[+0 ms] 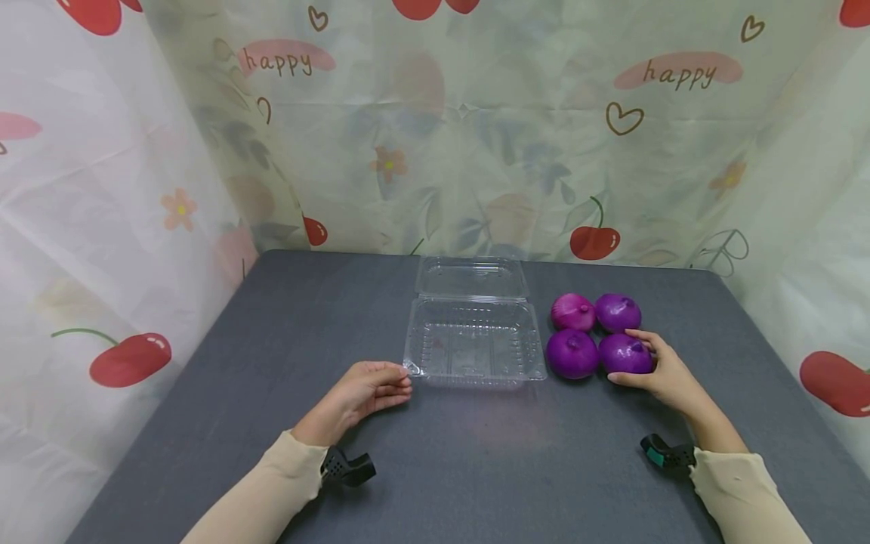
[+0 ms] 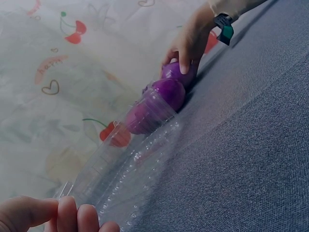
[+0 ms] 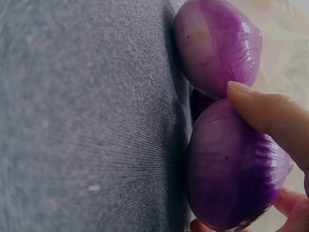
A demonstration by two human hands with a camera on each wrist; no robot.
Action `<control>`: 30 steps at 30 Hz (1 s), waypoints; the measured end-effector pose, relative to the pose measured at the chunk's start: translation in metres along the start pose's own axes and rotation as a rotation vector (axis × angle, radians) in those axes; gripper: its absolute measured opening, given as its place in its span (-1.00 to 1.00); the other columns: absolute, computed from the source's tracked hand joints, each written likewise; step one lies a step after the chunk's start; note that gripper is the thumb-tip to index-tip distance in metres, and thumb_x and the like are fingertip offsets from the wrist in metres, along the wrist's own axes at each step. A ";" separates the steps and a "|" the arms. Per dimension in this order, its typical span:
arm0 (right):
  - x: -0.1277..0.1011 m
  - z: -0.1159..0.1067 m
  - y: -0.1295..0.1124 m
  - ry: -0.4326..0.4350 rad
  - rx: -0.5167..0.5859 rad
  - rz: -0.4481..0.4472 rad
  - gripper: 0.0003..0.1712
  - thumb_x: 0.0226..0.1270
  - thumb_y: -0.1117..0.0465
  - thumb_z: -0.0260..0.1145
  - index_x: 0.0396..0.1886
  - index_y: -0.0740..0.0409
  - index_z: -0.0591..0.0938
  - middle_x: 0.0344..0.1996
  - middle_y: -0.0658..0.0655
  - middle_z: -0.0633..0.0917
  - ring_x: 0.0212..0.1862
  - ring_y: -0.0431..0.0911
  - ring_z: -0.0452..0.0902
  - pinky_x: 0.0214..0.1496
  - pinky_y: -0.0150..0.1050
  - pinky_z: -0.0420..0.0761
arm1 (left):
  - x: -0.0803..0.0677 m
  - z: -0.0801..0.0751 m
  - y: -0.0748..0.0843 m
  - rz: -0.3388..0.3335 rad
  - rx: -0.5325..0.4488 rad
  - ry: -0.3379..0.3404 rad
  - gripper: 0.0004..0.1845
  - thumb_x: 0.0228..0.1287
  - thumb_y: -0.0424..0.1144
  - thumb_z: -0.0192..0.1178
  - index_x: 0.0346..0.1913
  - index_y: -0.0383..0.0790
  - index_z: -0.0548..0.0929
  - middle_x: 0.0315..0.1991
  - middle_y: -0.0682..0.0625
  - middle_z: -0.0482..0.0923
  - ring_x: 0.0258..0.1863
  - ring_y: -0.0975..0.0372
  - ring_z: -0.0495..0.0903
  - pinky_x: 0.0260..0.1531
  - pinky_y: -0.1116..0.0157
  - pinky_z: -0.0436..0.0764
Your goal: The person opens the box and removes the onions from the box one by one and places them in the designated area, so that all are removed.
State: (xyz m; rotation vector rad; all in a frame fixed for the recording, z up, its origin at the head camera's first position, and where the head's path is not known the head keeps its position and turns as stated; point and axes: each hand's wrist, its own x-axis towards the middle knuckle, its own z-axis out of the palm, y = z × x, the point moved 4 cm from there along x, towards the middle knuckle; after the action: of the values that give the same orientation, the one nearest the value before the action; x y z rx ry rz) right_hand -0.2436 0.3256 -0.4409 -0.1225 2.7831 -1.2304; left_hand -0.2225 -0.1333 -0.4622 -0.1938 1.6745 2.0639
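Note:
A clear plastic clamshell box [image 1: 476, 340] lies with its lid [image 1: 471, 278] folded back on the grey table. My left hand [image 1: 370, 393] pinches the box's front left corner between thumb and fingers. To the right of the box sit several purple onions in a tight cluster. My right hand [image 1: 662, 374] grips the front right onion [image 1: 625, 353], thumb on its near side and fingers around the far side. In the right wrist view that onion [image 3: 231, 169] rests close against its neighbour [image 3: 217, 46]. The other fingers are partly hidden behind the gripped onion there.
Beside the gripped onion is another onion [image 1: 572, 353], with two more onions [image 1: 573, 311] behind. The grey table [image 1: 435, 468] ends at a printed curtain [image 1: 469, 174] at the back, and similar cloth hangs on both sides. Each wrist carries a black camera mount [image 1: 348, 467].

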 end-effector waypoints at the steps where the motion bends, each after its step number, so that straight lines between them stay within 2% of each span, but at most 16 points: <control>1: 0.000 0.000 0.000 0.000 0.002 0.000 0.07 0.11 0.05 0.49 0.48 0.24 0.08 0.29 0.53 0.20 0.26 0.40 0.17 0.13 0.34 0.40 | 0.000 0.000 0.000 0.000 0.003 -0.001 -0.83 0.34 -0.41 0.14 -0.11 -0.49 0.56 -0.48 0.01 0.67 -0.38 0.21 0.71 -0.23 0.28 0.74; 11: 0.000 0.001 0.001 -0.010 0.009 -0.006 0.09 0.12 0.06 0.49 0.50 0.19 0.05 0.26 0.55 0.21 0.23 0.40 0.20 0.13 0.36 0.39 | 0.000 0.001 0.000 -0.003 0.005 -0.002 -0.85 0.34 -0.41 0.15 -0.13 -0.47 0.56 -0.48 0.02 0.67 -0.38 0.22 0.71 -0.22 0.28 0.74; 18: -0.001 0.002 -0.001 -0.022 0.015 0.001 0.11 0.12 0.05 0.49 0.51 0.18 0.03 0.25 0.56 0.23 0.23 0.40 0.23 0.13 0.34 0.41 | 0.000 -0.001 0.000 -0.001 0.008 0.004 -0.94 0.33 -0.41 0.16 -0.27 -0.34 0.61 -0.48 0.02 0.66 -0.38 0.21 0.71 -0.23 0.29 0.74; 30: -0.001 0.002 -0.001 -0.032 0.028 0.002 0.11 0.12 0.06 0.49 0.51 0.15 0.02 0.22 0.54 0.26 0.19 0.37 0.29 0.11 0.24 0.47 | -0.001 0.000 0.000 0.001 -0.004 -0.003 -0.89 0.34 -0.44 0.13 -0.18 -0.44 0.59 -0.49 0.01 0.66 -0.38 0.21 0.71 -0.22 0.29 0.74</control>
State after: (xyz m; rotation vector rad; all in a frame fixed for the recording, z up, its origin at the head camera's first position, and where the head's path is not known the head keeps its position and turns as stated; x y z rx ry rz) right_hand -0.2421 0.3234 -0.4416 -0.1362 2.7371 -1.2543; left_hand -0.2219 -0.1335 -0.4616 -0.1907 1.6686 2.0679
